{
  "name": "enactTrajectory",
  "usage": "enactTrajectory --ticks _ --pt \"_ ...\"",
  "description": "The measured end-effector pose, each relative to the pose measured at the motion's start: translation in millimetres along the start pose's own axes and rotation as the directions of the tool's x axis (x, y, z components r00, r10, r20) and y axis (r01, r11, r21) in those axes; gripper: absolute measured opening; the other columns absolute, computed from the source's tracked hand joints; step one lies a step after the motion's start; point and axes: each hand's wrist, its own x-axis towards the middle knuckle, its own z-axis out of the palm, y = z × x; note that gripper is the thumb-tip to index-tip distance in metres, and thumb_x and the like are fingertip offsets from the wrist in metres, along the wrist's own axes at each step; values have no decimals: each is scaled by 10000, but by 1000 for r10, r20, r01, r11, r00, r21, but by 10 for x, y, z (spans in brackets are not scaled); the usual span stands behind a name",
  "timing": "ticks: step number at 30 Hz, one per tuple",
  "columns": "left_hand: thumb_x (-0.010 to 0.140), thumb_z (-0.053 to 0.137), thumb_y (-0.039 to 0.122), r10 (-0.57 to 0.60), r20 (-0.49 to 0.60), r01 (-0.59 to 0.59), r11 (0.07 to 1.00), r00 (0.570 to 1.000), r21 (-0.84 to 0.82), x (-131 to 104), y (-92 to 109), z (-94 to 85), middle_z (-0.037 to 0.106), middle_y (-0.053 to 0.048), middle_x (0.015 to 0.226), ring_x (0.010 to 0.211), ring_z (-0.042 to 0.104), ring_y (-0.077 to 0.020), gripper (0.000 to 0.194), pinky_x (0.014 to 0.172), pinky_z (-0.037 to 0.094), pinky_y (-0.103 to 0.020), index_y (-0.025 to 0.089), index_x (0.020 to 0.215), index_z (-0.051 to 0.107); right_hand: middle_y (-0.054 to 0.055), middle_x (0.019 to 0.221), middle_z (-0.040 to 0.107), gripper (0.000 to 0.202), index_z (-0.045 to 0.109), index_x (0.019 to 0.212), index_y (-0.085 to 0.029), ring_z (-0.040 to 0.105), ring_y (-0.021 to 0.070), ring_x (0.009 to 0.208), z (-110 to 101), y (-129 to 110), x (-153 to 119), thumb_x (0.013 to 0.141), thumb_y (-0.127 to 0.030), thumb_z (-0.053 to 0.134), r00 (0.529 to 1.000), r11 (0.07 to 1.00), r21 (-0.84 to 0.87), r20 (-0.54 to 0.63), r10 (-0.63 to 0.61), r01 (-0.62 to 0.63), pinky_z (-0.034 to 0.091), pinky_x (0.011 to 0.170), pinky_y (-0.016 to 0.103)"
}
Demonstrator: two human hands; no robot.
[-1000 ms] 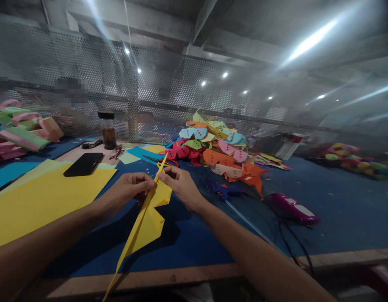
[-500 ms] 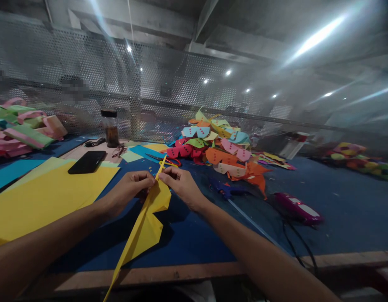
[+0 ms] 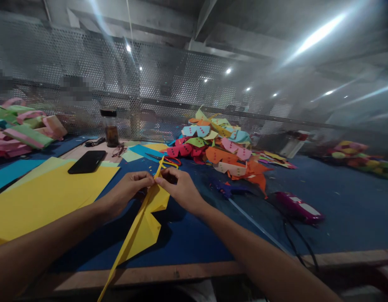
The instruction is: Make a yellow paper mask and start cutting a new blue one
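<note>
A folded yellow paper cutout (image 3: 145,228) with a notched edge slants from between my hands down past the table's front edge. My left hand (image 3: 139,184) pinches its fold near the upper end, thumb against forefinger. Right beside it, my right hand (image 3: 175,184) grips the same paper with thumb and bent fingers. The two hands nearly touch, and the paper's narrow tip points up beyond them. Just past the tip lie scissors (image 3: 173,163) with red and yellow handles. The undersides of my fingers are hidden.
Yellow sheets (image 3: 55,195) lie left, a black phone (image 3: 87,162) on them. A lidded jar (image 3: 111,131) stands behind. Colourful paper masks (image 3: 222,155) are heaped at the back centre. A blue glue gun (image 3: 225,188) and a purple device (image 3: 299,207) with a cord lie right.
The yellow paper has shifted slightly left and down. My right hand has moved a little left, closer to my left hand. Both hands still hold the paper.
</note>
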Motion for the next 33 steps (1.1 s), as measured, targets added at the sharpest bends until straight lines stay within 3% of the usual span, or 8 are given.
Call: enactTrajectory --ticks 5,14,19,27,33 --pt "735 716 333 -8 27 8 1000 1000 -15 9 -18 -12 571 24 671 581 524 -118 187 550 383 -233 177 710 615 32 878 691 158 688 896 -184 625 159 792 6 13 -20 863 -339 673 995 988 -123 -43 -95 89 485 723 279" --pt "744 707 318 -19 30 20 999 999 -26 20 -16 -30 565 22 667 582 506 -104 156 545 392 -212 175 725 648 33 912 701 73 708 922 -222 627 166 836 -31 0 -24 909 -236 637 964 945 -191 28 -263 264 497 755 296" --pt "764 686 319 -26 42 29 998 999 -52 10 -6 -52 566 9 664 604 523 -117 174 557 418 -214 170 685 644 44 926 696 122 710 984 -225 636 175 877 -56 25 -30 938 -208 598 937 901 -259 73 -341 348 502 798 315" --pt "807 689 396 -18 92 26 995 996 -94 27 -11 -113 605 -15 761 723 570 -151 230 655 494 -246 166 792 685 69 990 684 216 713 1081 -205 644 178 952 -102 28 -41 958 -164 540 915 825 -398 126 -383 400 507 851 304" --pt "770 728 335 -22 71 26 998 997 -57 68 -21 -151 600 -1 730 670 551 -124 195 615 467 -218 164 729 643 64 984 687 259 720 1115 -206 635 168 914 -93 41 -24 953 -155 524 914 852 -333 131 -383 404 499 825 298"
